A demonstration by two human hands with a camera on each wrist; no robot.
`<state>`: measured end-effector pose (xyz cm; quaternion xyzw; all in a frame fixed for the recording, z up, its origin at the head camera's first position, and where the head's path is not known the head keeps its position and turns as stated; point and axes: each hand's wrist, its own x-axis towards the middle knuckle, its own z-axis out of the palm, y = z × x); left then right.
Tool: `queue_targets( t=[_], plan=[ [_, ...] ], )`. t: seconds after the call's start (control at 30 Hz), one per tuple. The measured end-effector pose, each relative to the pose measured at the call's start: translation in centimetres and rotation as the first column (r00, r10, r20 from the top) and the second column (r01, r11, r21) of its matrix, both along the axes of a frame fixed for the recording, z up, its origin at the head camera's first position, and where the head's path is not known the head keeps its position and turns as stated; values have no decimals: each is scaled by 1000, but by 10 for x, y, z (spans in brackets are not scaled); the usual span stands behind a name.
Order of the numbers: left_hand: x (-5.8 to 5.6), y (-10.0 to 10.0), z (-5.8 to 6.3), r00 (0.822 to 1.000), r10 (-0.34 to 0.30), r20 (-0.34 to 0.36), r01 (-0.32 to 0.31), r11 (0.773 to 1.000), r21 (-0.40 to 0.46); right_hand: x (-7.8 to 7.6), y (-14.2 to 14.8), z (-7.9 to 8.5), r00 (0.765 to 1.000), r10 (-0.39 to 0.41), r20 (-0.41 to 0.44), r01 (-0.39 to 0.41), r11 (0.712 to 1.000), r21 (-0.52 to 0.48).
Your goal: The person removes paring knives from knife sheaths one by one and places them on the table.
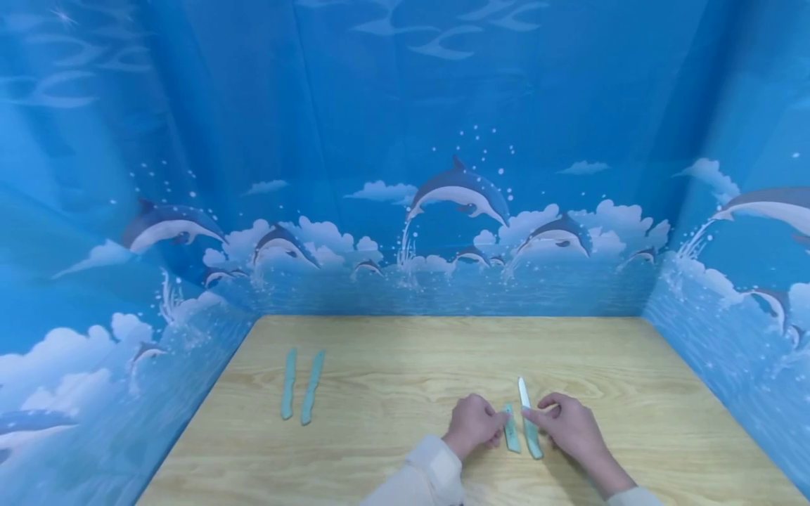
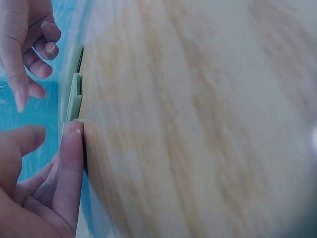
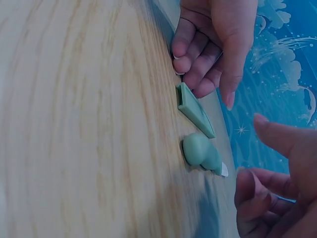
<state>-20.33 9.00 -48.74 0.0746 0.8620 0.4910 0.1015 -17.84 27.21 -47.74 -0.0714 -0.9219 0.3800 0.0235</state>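
A small knife with a pale green handle (image 1: 531, 441) lies on the table, its bare blade (image 1: 522, 392) pointing away from me. Just left of it lies its pale green blade cover (image 1: 512, 437), also seen as a flat sleeve (image 3: 196, 111) in the right wrist view. My left hand (image 1: 473, 424) is beside the cover, fingertips at its edge; whether they touch is hard to tell. My right hand (image 1: 571, 426) hovers by the knife's right side, thumb and fingers apart (image 3: 282, 183), gripping nothing. The knife handle (image 3: 196, 148) shows a rounded end.
Two more pale green knives, a left one (image 1: 287, 385) and a right one (image 1: 312, 388), lie side by side on the left of the wood-grain table (image 1: 392, 365). A blue dolphin-print curtain (image 1: 354, 140) encloses the table at the back and both sides.
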Motion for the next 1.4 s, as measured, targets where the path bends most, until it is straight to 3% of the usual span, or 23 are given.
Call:
queue_targets(
  t=[0.27, 0.5, 0.67, 1.1, 1.4],
  plan=[
    [-3, -1, 7, 997, 26, 69, -31, 997, 69, -1, -4, 3, 999, -32, -43, 29, 998, -64],
    [-6, -5, 15, 998, 43, 47, -50, 987, 154, -3, -11, 3, 992, -66, -110, 51, 990, -133],
    [-9, -9, 18, 998, 41, 50, -51, 973, 223, -2, -17, 3, 993, -67, -95, 44, 972, -230],
    [-20, -30, 24, 998, 52, 42, -61, 965, 255, -3, -40, 3, 991, -28, -133, -4, 971, -240],
    [-30, -56, 20, 999, 39, 7, -40, 977, 209, -4, -49, 0, 988, 10, -156, -47, 971, -236]
  ],
)
